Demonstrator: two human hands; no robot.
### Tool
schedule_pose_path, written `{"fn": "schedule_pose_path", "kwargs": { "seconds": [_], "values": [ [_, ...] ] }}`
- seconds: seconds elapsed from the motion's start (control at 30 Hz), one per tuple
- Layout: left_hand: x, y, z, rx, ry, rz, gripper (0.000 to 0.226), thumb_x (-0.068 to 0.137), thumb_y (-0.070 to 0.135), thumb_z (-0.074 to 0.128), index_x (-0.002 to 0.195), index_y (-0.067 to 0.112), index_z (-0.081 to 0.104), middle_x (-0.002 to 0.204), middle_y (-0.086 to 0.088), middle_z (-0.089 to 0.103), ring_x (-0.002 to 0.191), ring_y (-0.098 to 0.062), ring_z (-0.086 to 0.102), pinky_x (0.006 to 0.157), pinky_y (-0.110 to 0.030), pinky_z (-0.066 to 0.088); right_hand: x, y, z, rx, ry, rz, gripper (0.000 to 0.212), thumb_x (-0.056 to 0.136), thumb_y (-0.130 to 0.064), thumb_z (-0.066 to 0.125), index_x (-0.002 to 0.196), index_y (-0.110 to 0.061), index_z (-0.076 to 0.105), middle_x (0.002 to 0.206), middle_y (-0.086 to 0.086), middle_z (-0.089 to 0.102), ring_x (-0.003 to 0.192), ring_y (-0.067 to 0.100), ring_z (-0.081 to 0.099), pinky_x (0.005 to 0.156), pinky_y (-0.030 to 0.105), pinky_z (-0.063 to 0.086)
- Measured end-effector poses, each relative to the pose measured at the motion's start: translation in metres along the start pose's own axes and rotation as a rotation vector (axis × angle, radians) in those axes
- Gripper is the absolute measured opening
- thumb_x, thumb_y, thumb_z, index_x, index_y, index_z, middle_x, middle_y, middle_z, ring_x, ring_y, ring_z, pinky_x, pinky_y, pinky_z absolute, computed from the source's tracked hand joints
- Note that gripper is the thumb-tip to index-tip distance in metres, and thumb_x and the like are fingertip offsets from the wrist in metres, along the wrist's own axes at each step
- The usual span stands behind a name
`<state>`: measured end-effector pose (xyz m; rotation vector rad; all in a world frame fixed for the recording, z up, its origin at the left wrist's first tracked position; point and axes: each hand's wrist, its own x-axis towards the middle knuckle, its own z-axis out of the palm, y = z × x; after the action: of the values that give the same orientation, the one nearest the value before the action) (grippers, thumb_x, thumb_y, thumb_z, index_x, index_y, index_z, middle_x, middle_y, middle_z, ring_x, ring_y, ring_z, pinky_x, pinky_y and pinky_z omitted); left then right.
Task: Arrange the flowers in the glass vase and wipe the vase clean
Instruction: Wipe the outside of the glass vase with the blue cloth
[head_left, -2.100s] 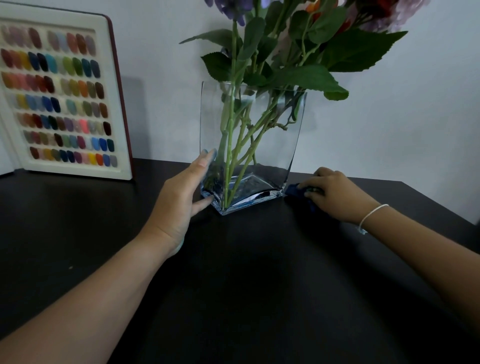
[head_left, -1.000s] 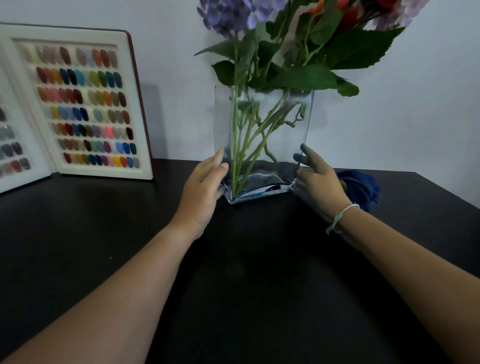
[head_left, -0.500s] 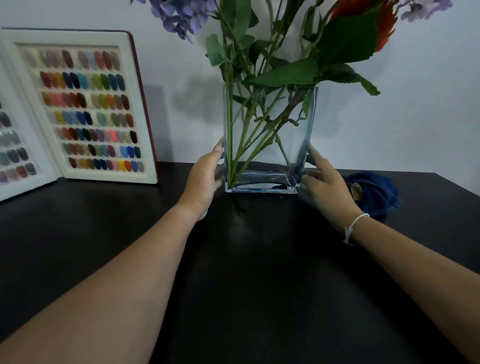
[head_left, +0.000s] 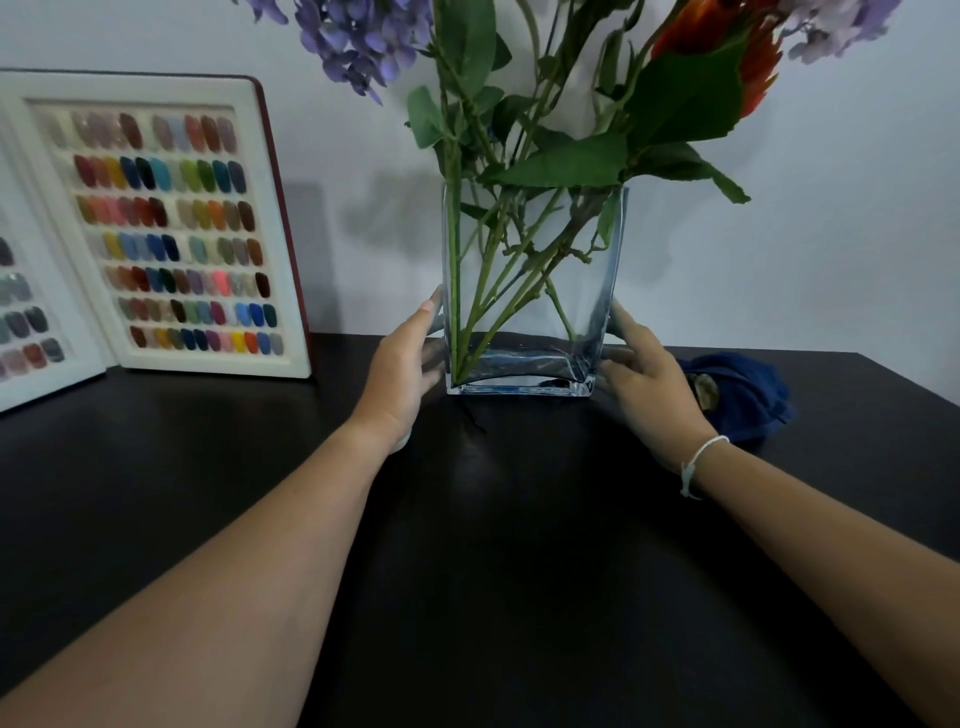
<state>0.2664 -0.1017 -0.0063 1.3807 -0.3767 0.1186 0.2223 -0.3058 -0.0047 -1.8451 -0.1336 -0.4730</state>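
The glass vase (head_left: 532, 312) with flowers (head_left: 545, 104) stands upright at 12 o'clock on the dark table (head_left: 467, 571). The left hand (head_left: 400, 374) and right hand (head_left: 644, 384) press flat against its two sides, fingers straight. A blue cloth (head_left: 743, 395) lies at 2 o'clock.

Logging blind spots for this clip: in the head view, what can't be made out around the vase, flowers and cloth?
- Flowers: blooms cut off by the top edge.
- Blue cloth: near part hidden behind the right hand; a pale patch on it is too small to identify.
- Left hand: fingertips seen only through the glass vase, so contact is unclear.
- Colour swatch board: left panel cut off by the left edge.
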Motion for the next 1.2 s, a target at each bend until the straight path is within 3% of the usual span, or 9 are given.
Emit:
{"fn": "schedule_pose_path", "kwargs": {
  "seconds": [0.2,0.53,0.63,0.7,0.77,0.83,0.97,1.07,1.2],
  "values": [
    [0.001,0.0,0.0,-0.003,-0.004,-0.005,0.04,0.095,0.038,0.028,0.13,0.032,0.045,0.111,0.021,0.057,0.103,-0.002,0.059,0.089,-0.024,0.045,-0.001,0.0,0.0,0.0,-0.004,-0.019,0.062,0.09,0.004,0.037,0.138,-0.035,0.03,0.13,0.008,0.047,0.114,0.022,0.053,0.102,0.042,0.042],
    [-0.002,0.001,0.0,-0.007,-0.01,-0.024,0.04,0.095,0.038,0.027,0.132,0.032,0.043,0.108,0.022,0.057,0.099,0.003,0.056,0.081,-0.02,0.043,0.0,0.003,0.002,-0.101,0.017,-0.093,0.066,0.088,0.008,0.034,0.139,-0.034,0.029,0.119,-0.006,0.043,0.103,0.01,0.052,0.089,0.018,0.042],
    [-0.003,0.002,0.0,-0.018,-0.003,-0.026,0.04,0.096,0.038,0.027,0.132,0.031,0.043,0.116,0.014,0.055,0.105,-0.001,0.053,0.087,-0.022,0.041,-0.003,-0.002,-0.002,-0.301,0.089,-0.122,0.06,0.087,0.003,0.038,0.138,-0.029,0.032,0.115,-0.006,0.048,0.081,0.005,0.052,0.076,0.016,0.039],
    [-0.004,0.003,0.001,-0.021,0.001,-0.021,0.04,0.096,0.037,0.026,0.132,0.031,0.043,0.116,0.013,0.054,0.105,-0.002,0.053,0.089,-0.022,0.04,-0.005,-0.009,-0.013,-0.508,0.205,-0.252,0.05,0.087,-0.002,0.043,0.132,-0.021,0.043,0.113,-0.001,0.057,0.075,0.011,0.054,0.068,0.026,0.043],
    [-0.006,0.004,0.003,-0.007,0.004,-0.01,0.039,0.096,0.036,0.025,0.132,0.03,0.042,0.112,0.015,0.055,0.099,0.001,0.054,0.087,-0.019,0.041,-0.004,-0.013,-0.031,-0.805,0.272,-0.349,0.041,0.086,-0.01,0.048,0.126,-0.018,0.052,0.116,0.008,0.061,0.095,0.028,0.054,0.076,0.038,0.046],
    [-0.009,0.006,0.004,0.024,0.018,-0.011,0.04,0.097,0.035,0.025,0.132,0.029,0.041,0.115,0.014,0.055,0.1,0.001,0.053,0.086,-0.018,0.041,0.001,-0.01,-0.053,-1.094,0.172,-0.153,0.044,0.085,-0.03,0.051,0.129,-0.027,0.048,0.13,0.008,0.052,0.119,0.032,0.041,0.095,0.045,0.035],
    [-0.016,0.012,-0.005,0.308,0.061,-0.023,0.042,0.095,0.039,0.032,0.135,0.027,0.041,0.142,0.001,0.042,0.127,-0.011,0.038,0.106,-0.031,0.03,-0.002,-0.001,-0.081,-1.103,-0.151,0.241,0.051,0.08,-0.045,0.057,0.129,-0.037,0.043,0.133,0.006,0.045,0.124,0.035,0.036,0.103,0.05,0.034],
    [-0.028,0.015,-0.019,0.647,0.043,0.07,0.04,0.094,0.032,0.041,0.132,0.022,0.046,0.141,0.003,0.045,0.121,0.0,0.036,0.099,-0.017,0.024,-0.006,0.001,-0.08,-1.001,-0.087,0.15,0.035,0.083,-0.027,0.056,0.117,-0.032,0.056,0.122,0.007,0.053,0.116,0.033,0.043,0.098,0.049,0.04],
    [-0.044,0.019,-0.04,1.04,-0.078,-0.021,0.044,0.09,0.034,0.049,0.133,0.03,0.044,0.146,0.004,0.037,0.134,-0.013,0.03,0.104,-0.027,0.022,-0.02,-0.001,-0.073,-0.865,-0.022,0.002,0.031,0.08,-0.01,0.056,0.106,-0.024,0.066,0.113,0.009,0.061,0.108,0.032,0.05,0.093,0.047,0.044]
  ]
}}
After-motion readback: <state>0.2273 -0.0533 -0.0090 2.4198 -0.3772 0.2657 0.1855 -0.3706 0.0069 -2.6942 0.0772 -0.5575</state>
